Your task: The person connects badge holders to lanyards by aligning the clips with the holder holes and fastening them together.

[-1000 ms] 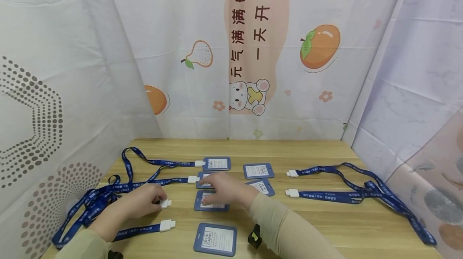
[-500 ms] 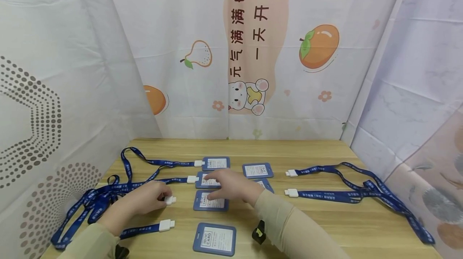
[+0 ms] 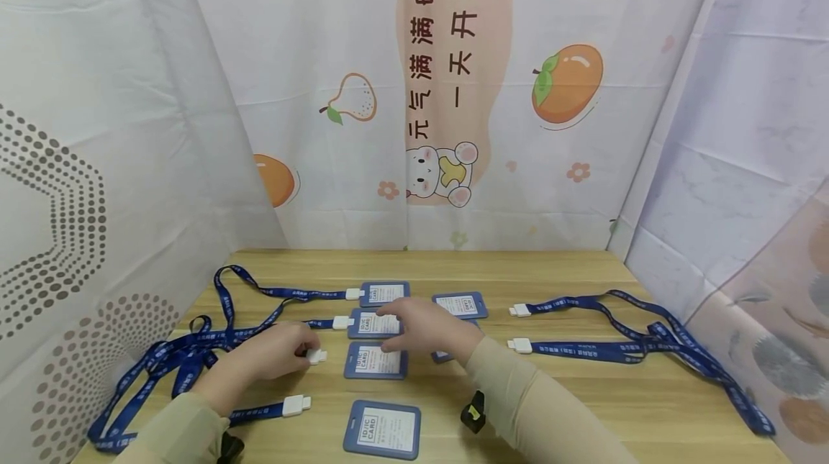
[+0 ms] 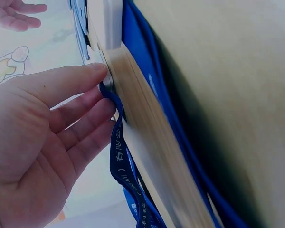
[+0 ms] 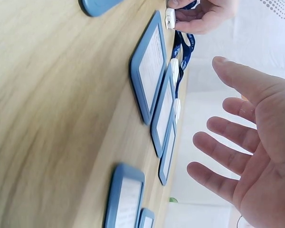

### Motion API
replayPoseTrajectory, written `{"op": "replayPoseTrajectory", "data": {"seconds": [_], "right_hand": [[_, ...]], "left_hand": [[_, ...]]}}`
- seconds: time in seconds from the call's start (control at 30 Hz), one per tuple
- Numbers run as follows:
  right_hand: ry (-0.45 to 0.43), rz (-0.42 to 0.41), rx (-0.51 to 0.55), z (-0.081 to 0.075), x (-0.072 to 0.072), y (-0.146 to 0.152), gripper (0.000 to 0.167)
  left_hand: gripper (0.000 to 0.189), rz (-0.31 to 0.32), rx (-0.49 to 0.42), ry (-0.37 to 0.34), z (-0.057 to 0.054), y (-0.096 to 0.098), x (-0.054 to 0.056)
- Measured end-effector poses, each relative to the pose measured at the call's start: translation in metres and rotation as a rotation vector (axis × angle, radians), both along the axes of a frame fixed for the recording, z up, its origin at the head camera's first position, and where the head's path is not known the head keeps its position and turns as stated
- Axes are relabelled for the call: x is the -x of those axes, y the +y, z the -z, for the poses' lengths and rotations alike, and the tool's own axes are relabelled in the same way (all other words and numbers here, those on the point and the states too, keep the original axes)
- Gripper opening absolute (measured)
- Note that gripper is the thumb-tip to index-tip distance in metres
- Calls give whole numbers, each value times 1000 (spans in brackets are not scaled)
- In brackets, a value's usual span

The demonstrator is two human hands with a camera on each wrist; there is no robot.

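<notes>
My left hand (image 3: 280, 350) pinches the white clip (image 3: 316, 357) of a blue lanyard between thumb and fingers. In the left wrist view its printed strap (image 4: 118, 156) hangs below the fingertips. The clip points toward a blue ID card holder (image 3: 376, 361) and stands apart from it. Over the right part of the middle holders hovers my right hand (image 3: 424, 331), holding nothing. The right wrist view shows that hand (image 5: 256, 137) with fingers spread, off the holders. Behind lie two more holders, one (image 3: 385, 293) and another (image 3: 373, 324), each with a white clip at its left end.
A single card holder (image 3: 382, 429) lies near the front, with a loose white clip (image 3: 296, 405) left of it. Two holders, one (image 3: 459, 305) partly behind the other, lie right of centre. Lanyards (image 3: 583, 351) with white clips spread on the right. Curtains stand behind the wooden table (image 3: 518, 421).
My left hand has moved right with the pinched clip, closer to the middle holder. My right hand has shifted right and lifted slightly, uncovering more of the holders.
</notes>
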State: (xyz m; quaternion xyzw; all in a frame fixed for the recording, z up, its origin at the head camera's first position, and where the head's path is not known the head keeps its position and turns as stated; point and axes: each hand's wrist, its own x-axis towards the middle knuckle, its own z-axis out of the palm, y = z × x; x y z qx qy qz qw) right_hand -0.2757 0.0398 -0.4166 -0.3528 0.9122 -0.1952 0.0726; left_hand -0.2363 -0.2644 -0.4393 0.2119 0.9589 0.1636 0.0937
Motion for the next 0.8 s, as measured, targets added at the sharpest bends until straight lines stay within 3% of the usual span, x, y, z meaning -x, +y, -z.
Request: {"op": "replayPoseTrajectory", "data": {"seconds": [0.23,0.47,0.8], "right_hand": [[-6,34,24,-7,-2,10,61],[27,7,32,-14,-3,15,58],[66,21,-35,-33,-9,19,59]], "left_hand": [[19,-22,13,-10,2,8,2],[19,-12,16,-3,1,9,1],[18,5,13,8,3,7,4]]}}
